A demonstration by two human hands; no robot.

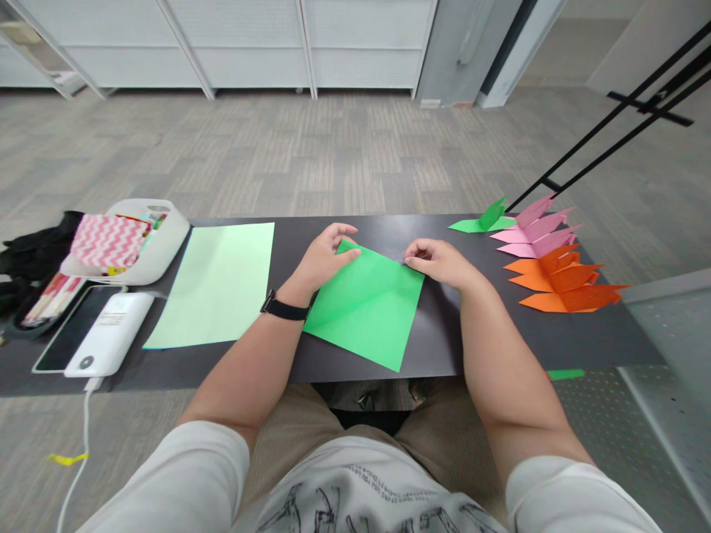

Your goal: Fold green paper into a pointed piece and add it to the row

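Note:
A square sheet of bright green origami paper [369,307] lies turned at an angle on the dark table in front of me, with a faint crease running across it. My left hand [327,255] grips its far left corner, the thumb on top and the other fingers partly hidden behind the edge. At the far right corner, my right hand [436,260] pinches the paper between thumb and curled fingers. Folded paper cranes stand in a row at the right: a green crane [486,218], several pink cranes [536,229] and several orange cranes [563,281].
Pale green paper sheets [219,285] lie left of my arm. Farther left are a white basket [172,244] holding a pink zigzag-patterned item, a phone [72,329], a white power bank [111,333] with a cable, and a dark tray of pens. A black stand [605,126] rises beyond the table's right.

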